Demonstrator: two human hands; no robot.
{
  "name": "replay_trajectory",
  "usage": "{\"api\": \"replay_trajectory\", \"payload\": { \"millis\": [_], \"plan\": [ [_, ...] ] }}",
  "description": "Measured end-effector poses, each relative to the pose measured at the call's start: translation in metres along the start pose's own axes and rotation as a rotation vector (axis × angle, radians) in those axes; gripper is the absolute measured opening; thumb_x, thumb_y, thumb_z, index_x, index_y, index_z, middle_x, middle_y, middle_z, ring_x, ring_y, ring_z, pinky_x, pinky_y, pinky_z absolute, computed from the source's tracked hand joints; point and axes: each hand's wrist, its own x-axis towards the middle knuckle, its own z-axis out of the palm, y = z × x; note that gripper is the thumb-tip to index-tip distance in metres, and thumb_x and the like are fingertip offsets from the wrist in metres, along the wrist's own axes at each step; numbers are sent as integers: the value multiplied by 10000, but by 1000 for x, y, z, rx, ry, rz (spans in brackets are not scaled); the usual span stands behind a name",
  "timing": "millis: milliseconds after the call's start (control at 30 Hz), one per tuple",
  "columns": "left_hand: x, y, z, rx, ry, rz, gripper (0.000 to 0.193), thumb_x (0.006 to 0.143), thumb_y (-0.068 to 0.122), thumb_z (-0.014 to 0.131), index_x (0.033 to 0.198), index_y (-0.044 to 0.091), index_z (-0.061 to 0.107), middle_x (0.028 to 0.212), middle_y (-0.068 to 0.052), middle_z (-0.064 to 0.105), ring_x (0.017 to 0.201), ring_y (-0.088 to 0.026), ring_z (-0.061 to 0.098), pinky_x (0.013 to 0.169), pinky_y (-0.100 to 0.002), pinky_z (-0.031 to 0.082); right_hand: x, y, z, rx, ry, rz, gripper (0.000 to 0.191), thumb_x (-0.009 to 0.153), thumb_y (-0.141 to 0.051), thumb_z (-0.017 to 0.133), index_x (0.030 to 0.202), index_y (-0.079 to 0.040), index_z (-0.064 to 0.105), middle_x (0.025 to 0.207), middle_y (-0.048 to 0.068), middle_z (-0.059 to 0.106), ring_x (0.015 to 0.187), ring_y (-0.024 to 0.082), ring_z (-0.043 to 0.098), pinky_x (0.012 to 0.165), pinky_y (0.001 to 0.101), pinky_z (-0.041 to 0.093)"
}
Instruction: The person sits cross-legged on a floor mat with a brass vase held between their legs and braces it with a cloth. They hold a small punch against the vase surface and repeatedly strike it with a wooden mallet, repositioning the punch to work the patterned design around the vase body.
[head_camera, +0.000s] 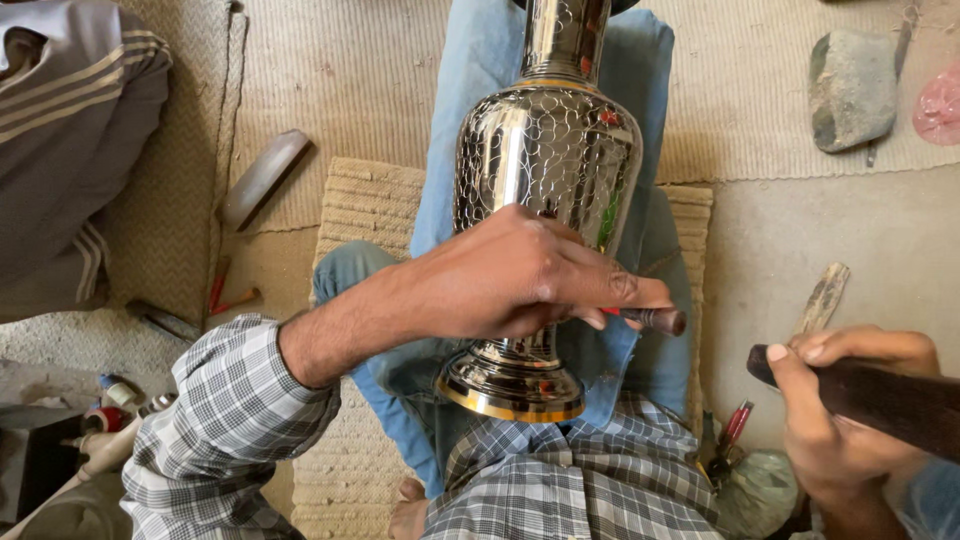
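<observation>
A polished metal vase (545, 160), patterned with a fine engraved mesh and small coloured inlays, is laid along the lap, its gold-rimmed foot near the checked shirt and its neck pointing toward the far edge of the woven mat (360, 200). The step in hand is judged to be chasing of the vase surface: a slim chisel (655, 319) is gripped in the left hand (510, 275) and set against the lower body just above the stem. The left forearm is brought across the vase from the left side, the wrist is held level, and the fingers are curled firmly around the chisel shank, so that the vase is also steadied beneath the palm.

A dark wooden mallet (870, 395) is clasped in the right hand (840, 400), the thumb laid along its top; the hand is held low at the right edge of the mat, well apart from the chisel head. The next move is judged to call for a short, controlled strike on the chisel end, with the tip kept seated in the groove and the vase prevented from rolling.

A grey stone (850, 88) lies near the far right corner of the floor covering.
</observation>
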Motion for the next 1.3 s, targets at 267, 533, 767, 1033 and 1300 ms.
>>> {"api": "replay_trajectory", "payload": {
  "millis": [267, 533, 767, 1033, 1300],
  "plan": [
    [11, -7, 14, 30, -49, -7, 425, 965, 67, 690, 1342, 259, 655, 1144, -11, 778, 941, -163, 763, 555, -349, 568, 17, 3, 8, -243, -170, -234, 294, 738, 73, 780, 955, 21, 590, 946, 158, 643, 809, 245, 629, 742, 350, 516],
    [20, -4, 0, 73, -167, 116, 514, 883, 115, 733, 1373, 253, 657, 1103, -10, 802, 927, -177, 776, 659, -361, 587, -9, 33, 20, -386, -90, -331, 187, 739, 89, 735, 868, 1, 632, 836, 136, 679, 792, 302, 666, 831, 463, 518],
    [35, -4, 7, -23, -315, 150, 486, 889, 100, 740, 1322, 312, 682, 1022, 65, 818, 736, -86, 746, 558, -321, 556, -23, 34, 33, -198, -9, -266, 416, 823, -89, 805, 1091, -33, 492, 939, 111, 621, 813, 209, 659, 789, 299, 542],
    [38, -7, -3, 3, -317, 56, 519, 878, 127, 736, 1371, 267, 654, 1011, 47, 805, 729, -117, 745, 557, -361, 528, -29, 48, 37, -386, 8, -279, 270, 758, 178, 730, 848, -1, 549, 809, 146, 627, 741, 293, 617, 688, 429, 487],
    [42, -14, 2, -108, -415, 42, 470, 917, 142, 707, 1347, 324, 646, 1035, 99, 813, 742, -40, 759, 516, -284, 569, -46, 62, 32, -286, 76, -167, 307, 909, 133, 755, 1058, 37, 504, 959, 140, 600, 817, 235, 588, 774, 329, 483]
  ]
}}
